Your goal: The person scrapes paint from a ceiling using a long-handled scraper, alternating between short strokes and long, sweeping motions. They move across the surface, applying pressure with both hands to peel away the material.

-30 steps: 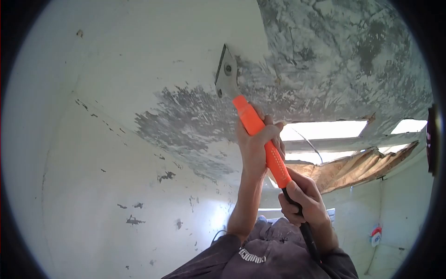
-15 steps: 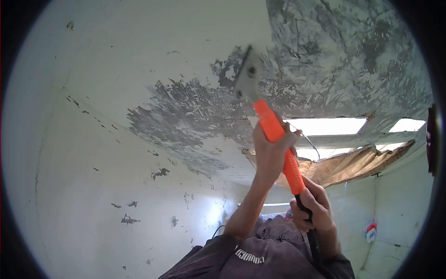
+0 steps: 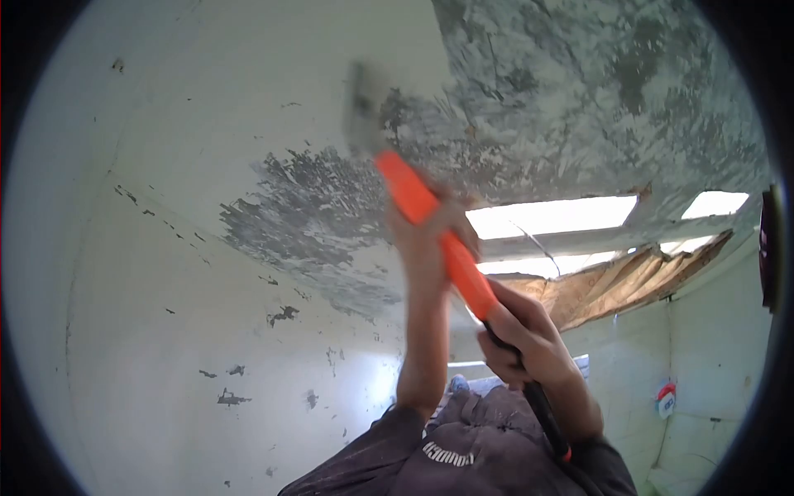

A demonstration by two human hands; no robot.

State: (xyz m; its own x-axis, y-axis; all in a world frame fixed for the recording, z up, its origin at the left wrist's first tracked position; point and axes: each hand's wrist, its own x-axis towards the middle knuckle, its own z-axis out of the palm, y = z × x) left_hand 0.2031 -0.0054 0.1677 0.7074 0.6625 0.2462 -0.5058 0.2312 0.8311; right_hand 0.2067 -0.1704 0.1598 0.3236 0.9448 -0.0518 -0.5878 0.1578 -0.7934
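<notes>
The scraper (image 3: 467, 277) slants across the middle of the view, its blade head (image 3: 361, 107) up over the pale coating (image 3: 273, 74) and just beside a ragged grey patch (image 3: 405, 112); the head is blurred, so whether its edge touches the surface cannot be told. The left hand (image 3: 420, 248) is clenched around the upper part of the orange grip, though blur hides the exact lie of its fingertips. The right hand (image 3: 529, 343) has its fingers curled around the lower end, where orange meets the black shaft (image 3: 539, 407). This looks like a scraping stroke, and it would probably go best with the left hand pressing and guiding near the head while the right hand steadies the line. The blade edge ought to lie evenly on the surface at a low angle, since a tipped corner could gouge. Short, overlapping pulls from the patch's border seem wise, with extra care near the window opening (image 3: 554, 217) and the brown cloth (image 3: 612, 298).
</notes>
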